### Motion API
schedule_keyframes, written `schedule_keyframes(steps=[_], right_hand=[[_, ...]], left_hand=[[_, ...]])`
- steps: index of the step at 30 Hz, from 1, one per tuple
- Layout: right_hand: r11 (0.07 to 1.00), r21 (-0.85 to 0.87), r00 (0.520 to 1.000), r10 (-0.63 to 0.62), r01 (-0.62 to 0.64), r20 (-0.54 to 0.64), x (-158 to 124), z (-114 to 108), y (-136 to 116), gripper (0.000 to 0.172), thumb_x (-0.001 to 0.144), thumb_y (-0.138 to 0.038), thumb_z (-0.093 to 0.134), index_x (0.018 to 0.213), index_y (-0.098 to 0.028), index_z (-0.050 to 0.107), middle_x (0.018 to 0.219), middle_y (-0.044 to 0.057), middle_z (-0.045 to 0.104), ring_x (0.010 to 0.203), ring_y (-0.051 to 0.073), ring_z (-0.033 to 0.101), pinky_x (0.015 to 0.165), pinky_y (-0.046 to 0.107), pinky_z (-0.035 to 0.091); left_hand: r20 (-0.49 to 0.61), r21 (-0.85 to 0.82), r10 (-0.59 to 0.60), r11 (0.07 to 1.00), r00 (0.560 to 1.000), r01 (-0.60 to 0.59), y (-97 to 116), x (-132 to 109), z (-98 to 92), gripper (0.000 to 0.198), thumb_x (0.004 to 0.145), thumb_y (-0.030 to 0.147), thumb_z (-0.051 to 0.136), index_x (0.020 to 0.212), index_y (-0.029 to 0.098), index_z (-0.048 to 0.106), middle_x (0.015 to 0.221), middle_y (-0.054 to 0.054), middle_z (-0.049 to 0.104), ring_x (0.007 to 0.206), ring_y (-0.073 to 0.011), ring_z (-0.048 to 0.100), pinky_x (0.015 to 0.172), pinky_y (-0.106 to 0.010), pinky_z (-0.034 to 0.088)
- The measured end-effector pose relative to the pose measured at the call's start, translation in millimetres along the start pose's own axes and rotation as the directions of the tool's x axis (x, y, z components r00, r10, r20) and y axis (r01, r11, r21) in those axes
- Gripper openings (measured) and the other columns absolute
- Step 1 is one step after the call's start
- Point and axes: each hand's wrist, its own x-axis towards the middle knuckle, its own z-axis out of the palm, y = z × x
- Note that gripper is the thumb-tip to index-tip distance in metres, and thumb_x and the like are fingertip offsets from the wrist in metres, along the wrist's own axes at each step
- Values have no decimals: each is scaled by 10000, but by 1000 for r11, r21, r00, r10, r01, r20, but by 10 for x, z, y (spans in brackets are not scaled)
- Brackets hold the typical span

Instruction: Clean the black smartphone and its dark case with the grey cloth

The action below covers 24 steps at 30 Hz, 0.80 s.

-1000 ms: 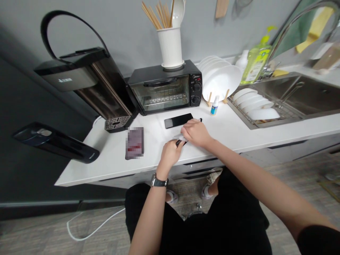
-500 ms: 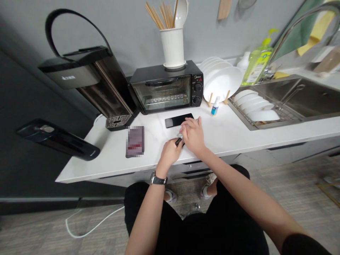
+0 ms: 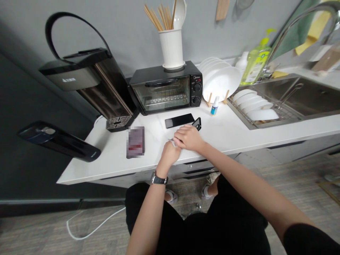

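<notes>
My left hand is closed around the near end of a black phone case, low over the counter's front part. Most of the case is hidden by the hands; only its far corner, with what looks like a camera cutout, sticks out. My right hand lies across the case, fingers bent and pressing a crumpled white wipe on it. Just beyond the hands a black phone lies flat on the counter. A small white-and-blue spray bottle stands to the right.
A toaster oven bears a white utensil holder. Left are a water dispenser, a dark flask-like object and a blurred-out purplish item. Plates, a soap bottle and a sink lie right.
My right hand has slid down and left along the case with the wipe, its fingers more curled. The case's far corner now shows beyond it, while its near end is covered.
</notes>
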Motion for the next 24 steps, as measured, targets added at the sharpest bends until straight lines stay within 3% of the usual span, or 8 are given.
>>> schedule_keyframes(steps=[6,10,14,18,21,24], right_hand=[[933,-24,933,360,-359,28,-67,-103,354,457,1032,-257,375,733,-139,699,738,117,701,732,226,585,788,385,340],[875,-25,875,483,-483,15,-90,-150,540,457,1022,-273,416,682,-155,697,721,111,701,686,216,589,693,357,315],[791,6,791,611,-611,-24,-32,-79,567,512,1040,-300,406,611,-183,659,640,75,661,614,190,574,616,332,291],[734,64,727,679,-676,-105,-42,-6,457,580,1090,-270,258,682,-184,662,795,85,699,685,175,608,640,310,366],[776,100,745,627,-622,-229,-108,-25,257,506,1080,-281,328,728,-199,682,875,84,722,866,224,628,810,345,437],[868,76,833,494,-491,-249,-146,-73,-49,428,1049,-238,402,747,-200,703,824,71,723,926,249,612,1055,434,395]], left_hand=[[-11,-85,-55,995,998,54,120,-40,-80,454,1036,454,486,853,131,746,757,-81,744,670,-178,632,599,-262,379],[-24,-117,-75,990,997,72,137,-36,-89,455,1026,466,508,870,123,765,788,-104,753,668,-179,617,618,-272,375],[-17,-145,-65,987,998,62,143,-38,-92,441,1026,455,507,869,125,755,792,-101,751,668,-178,605,632,-274,384],[-13,-153,-74,986,997,71,162,-62,-101,432,1026,450,508,863,128,746,784,-88,747,690,-181,614,626,-268,390],[-26,-161,-31,987,999,26,158,-77,-105,415,1035,444,490,916,143,750,815,-75,757,732,-186,647,648,-261,420],[-25,-99,46,994,999,-48,113,-72,-84,352,1035,341,472,911,157,745,834,-81,761,768,-200,678,702,-269,472]])
